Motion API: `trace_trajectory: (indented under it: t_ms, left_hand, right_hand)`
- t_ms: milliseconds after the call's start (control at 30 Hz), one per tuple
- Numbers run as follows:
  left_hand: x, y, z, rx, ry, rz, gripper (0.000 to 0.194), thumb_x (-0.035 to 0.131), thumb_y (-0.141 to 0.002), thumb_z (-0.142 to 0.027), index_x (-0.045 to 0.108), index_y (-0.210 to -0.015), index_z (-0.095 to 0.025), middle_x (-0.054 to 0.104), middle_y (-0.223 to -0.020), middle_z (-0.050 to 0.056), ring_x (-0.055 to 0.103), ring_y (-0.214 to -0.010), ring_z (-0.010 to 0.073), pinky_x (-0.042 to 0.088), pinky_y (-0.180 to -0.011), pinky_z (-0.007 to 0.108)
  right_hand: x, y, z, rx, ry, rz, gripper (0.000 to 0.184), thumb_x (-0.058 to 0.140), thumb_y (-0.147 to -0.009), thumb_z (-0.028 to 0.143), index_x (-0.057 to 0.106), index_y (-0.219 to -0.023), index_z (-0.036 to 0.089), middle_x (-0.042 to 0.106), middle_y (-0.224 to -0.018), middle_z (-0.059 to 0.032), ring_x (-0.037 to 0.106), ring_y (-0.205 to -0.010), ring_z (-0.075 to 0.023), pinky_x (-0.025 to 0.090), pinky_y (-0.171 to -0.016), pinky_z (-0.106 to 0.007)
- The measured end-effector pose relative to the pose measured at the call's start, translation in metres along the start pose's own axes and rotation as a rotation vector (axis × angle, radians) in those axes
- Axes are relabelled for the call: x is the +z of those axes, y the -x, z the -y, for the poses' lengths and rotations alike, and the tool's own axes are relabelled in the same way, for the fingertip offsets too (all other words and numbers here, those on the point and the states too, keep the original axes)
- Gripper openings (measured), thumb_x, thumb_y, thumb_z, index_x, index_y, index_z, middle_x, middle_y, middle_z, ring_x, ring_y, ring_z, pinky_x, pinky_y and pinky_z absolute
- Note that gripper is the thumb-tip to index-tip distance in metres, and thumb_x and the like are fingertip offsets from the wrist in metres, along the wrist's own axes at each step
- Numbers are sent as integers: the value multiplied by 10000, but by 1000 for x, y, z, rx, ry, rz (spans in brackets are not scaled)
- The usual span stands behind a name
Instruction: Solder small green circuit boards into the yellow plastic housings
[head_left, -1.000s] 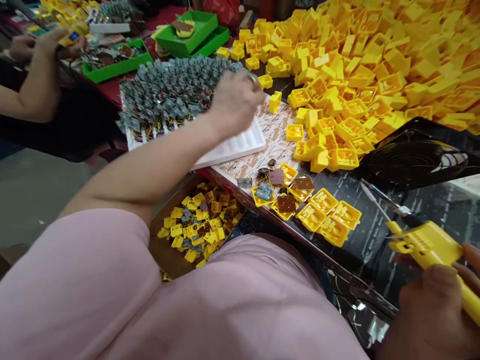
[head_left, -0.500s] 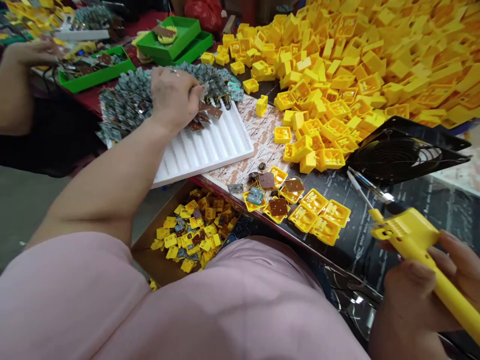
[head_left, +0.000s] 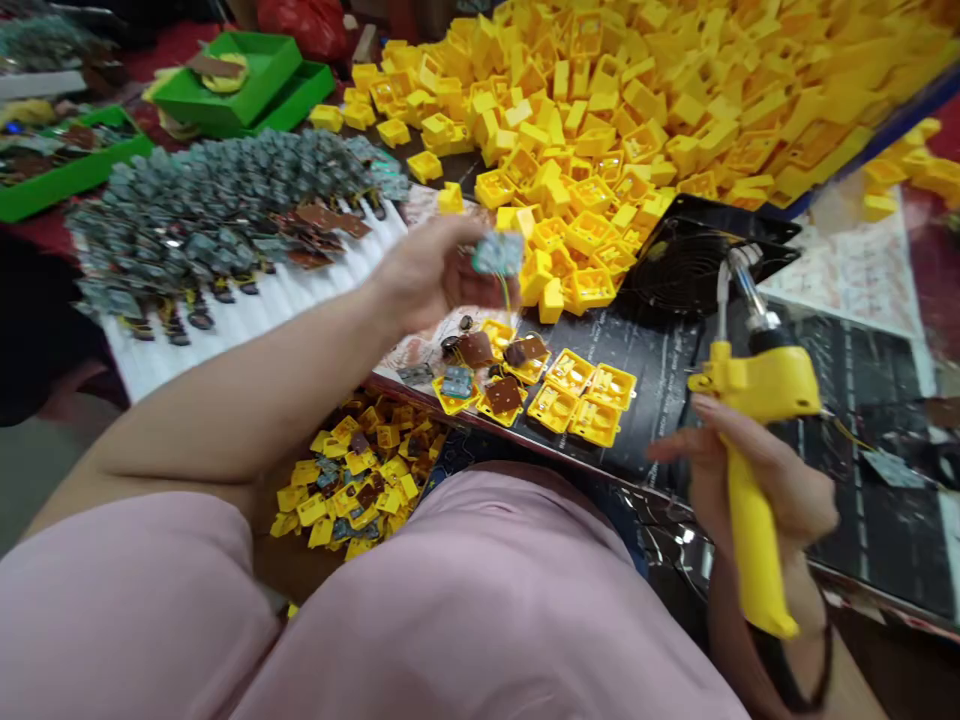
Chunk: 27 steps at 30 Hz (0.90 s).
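Observation:
My left hand [head_left: 442,265] is closed on a small grey-green circuit board [head_left: 501,254] with thin yellow wires dangling from it, held above the table. My right hand [head_left: 757,470] grips the handle of a yellow soldering gun [head_left: 765,385], its metal tip pointing up and away toward the black fan [head_left: 690,260]. Between my hands, open yellow plastic cases [head_left: 581,395] stand in a block. To their left, more cases hold brown boards [head_left: 504,395] and a grey-green board [head_left: 456,382]. A white foam tray [head_left: 292,310] loaded with wired boards [head_left: 217,200] is behind my left forearm.
A large heap of yellow cases [head_left: 585,120] covers the back of the table. Below the table edge, a cardboard box [head_left: 300,570] holds cases and boards. Green trays [head_left: 232,85] stand at the back left. A loose board with wire [head_left: 892,467] lies at far right.
My left hand has moved right from the foam tray, carrying a circuit board over the table. The soldering gun has turned more upright in my right hand. The view has shifted right.

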<state>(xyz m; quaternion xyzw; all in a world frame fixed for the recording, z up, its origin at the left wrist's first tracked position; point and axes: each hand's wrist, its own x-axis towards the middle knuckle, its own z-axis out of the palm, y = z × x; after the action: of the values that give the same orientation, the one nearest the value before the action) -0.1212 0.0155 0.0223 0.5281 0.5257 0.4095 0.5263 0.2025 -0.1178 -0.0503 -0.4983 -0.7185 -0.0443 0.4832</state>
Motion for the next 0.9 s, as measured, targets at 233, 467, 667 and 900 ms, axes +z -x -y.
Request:
trace_trajectory:
  t_ms: [233, 467, 667, 900]
  left_hand:
    - [104, 44, 30, -730, 454, 635, 315, 615, -1019, -330, 711, -762, -177, 698, -575, 23, 655, -467, 146, 520, -522, 254]
    - [87, 65, 46, -416, 390, 603, 390, 859, -859, -551, 781, -1025, -207, 828, -946, 91, 787, -773, 213, 659, -745, 338]
    - [72, 75, 51, 650, -440, 199, 149, 687, -992, -328, 818, -1048, -287, 808, -1141, 77, 766, -1104, 240, 633, -1040, 402]
    - [96, 83, 78, 784, -290, 152, 308, 672, -993, -189, 728, -1293, -233, 818, -1105, 79, 802, -998, 184, 663, -916, 306]
  right_hand:
    - [1, -32, 19, -358, -163, 254, 387, 729, -1017, 152, 632, -1360, 304, 832, -1202, -8, 824, -1075, -201, 708, -933, -305]
    - [-3, -16, 1, -398, 77, 94, 383, 734, -1017, 124, 654, -1359, 275, 844, -1045, -1, 815, -832, -155, 678, -821, -244]
    - [11, -13, 10, -308, 119, 92, 218, 741, -1024, 176, 686, -1228, 229, 790, -839, 20, 739, -641, -130, 585, -650, -222]
    - [8, -15, 29, -122, -2, 14, 293, 777, -999, 165, 635, -1226, 284, 830, -963, 62, 803, -749, -122, 637, -740, -186]
